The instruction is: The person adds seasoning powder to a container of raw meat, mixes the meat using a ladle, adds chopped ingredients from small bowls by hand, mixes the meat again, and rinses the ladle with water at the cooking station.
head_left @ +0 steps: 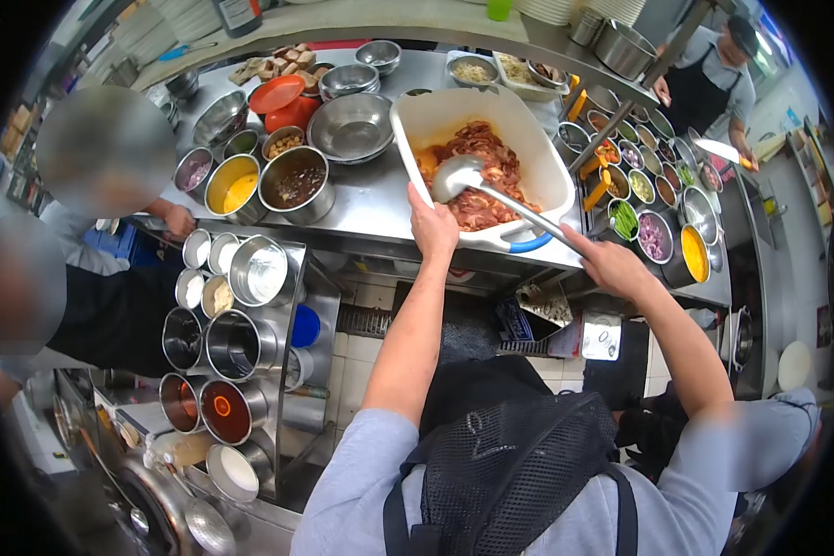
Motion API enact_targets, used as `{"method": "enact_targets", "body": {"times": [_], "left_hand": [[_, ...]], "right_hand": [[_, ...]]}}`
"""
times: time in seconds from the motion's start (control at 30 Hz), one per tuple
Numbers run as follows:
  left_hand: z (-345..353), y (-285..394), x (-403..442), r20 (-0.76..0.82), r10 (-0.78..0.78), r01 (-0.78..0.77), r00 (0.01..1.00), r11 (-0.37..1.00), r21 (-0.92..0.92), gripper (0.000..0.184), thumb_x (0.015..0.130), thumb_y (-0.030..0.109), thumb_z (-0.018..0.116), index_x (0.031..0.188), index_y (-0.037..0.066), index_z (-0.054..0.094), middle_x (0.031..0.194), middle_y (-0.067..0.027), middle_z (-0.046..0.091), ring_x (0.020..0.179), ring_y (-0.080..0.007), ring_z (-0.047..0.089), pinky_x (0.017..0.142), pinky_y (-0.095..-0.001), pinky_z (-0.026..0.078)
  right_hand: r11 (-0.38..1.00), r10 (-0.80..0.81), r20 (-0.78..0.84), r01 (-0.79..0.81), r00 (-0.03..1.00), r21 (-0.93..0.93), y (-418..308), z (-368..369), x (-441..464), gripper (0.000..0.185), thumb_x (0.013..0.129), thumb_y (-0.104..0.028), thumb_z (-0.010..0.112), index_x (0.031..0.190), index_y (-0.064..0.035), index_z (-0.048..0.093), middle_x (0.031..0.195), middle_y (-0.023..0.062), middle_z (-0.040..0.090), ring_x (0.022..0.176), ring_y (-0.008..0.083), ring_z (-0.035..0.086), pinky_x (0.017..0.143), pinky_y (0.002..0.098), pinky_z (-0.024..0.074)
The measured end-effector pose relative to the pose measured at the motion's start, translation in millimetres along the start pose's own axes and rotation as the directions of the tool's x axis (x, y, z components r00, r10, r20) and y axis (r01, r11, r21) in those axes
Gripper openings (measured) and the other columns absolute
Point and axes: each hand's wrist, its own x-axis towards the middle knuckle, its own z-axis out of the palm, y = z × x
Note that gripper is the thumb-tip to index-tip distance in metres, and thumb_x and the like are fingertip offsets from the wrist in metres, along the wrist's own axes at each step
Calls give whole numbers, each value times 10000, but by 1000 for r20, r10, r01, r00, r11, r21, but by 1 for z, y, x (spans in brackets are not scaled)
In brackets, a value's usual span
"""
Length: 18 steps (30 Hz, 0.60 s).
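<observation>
Below the white tub shows tiled floor; the left hand grips its near-left edge, the right hand a ladle on its meat. Steel counter surrounds it; beyond, rightward, stands a co-worker.

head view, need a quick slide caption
Left hand on the rim of a white tub of meat, right hand holding a metal ladle.
</observation>
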Motion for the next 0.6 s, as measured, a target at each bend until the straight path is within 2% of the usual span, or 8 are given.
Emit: {"method": "enact_targets", "body": {"times": [0.03,0.13,0.2,0.23,0.3,0.4,0.43,0.6], "left_hand": [[-3,2,2,35,-51,53,998,996,-67,724,942,63,541,1599,4,241,1239,-335,648,1118,-489,652,975,-530,514],[-14,17,-3,39,-112,113,993,993,-15,797,927,74,547,1630,60,173,1160,-336,674,1071,-484,679,953,-544,532],[-18,23,-5,8,-137,136,991,990,29,750,934,60,567,1607,28,237,1131,-331,685,1043,-491,680,930,-533,539],[-9,11,-1,-31,-86,88,996,995,57,751,938,71,571,1605,12,232,1144,-336,677,1051,-494,672,926,-537,534],[-11,12,-3,-16,-62,63,998,995,71,759,953,103,553,1618,63,190,1176,-316,676,1057,-510,657,923,-580,511],[-12,13,-3,-2,-73,73,997,997,37,729,961,87,537,1610,63,206,1236,-325,650,1094,-522,636,945,-592,493],[-14,14,-3,21,-96,96,995,995,22,732,958,88,542,1609,62,208,1251,-338,636,1110,-526,628,953,-593,489],[-16,17,-3,-17,-68,69,998,997,32,748,946,78,552,1610,49,209,1204,-326,659,1063,-525,648,925,-589,506]], "right_hand": [[1000,-5,-46,4,999,-15,13,1,-15,774,979,-138,594,1648,-314,247,1044,244,723,916,439,710,815,552,555],[998,-21,-124,13,992,-63,29,-11,-47,802,937,-124,652,1625,-369,321,1047,188,723,956,426,697,825,528,553],[996,-22,-115,11,993,-94,29,-27,-69,823,892,-76,683,1604,-368,392,1012,208,707,925,429,682,812,530,535],[999,-48,-195,45,980,-23,25,-31,-76,795,883,-66,688,1583,-352,441,999,217,704,920,429,679,805,525,528],[999,3,-189,-13,982,-50,20,-52,-90,748,882,-60,682,1557,-319,490,996,224,709,924,434,678,819,519,529],[997,41,-217,-54,975,-55,14,-89,-101,675,874,-88,697,1508,-273,558,1012,239,715,938,439,680,835,524,526],[994,94,-201,-105,975,-43,8,-104,-105,730,839,-58,711,1514,-284,550,1060,214,732,959,446,679,865,524,537],[958,182,-142,-208,973,-199,-19,-144,-101,690,841,-117,736,1491,-285,572,983,219,729,937,428,696,863,515,552]]}}
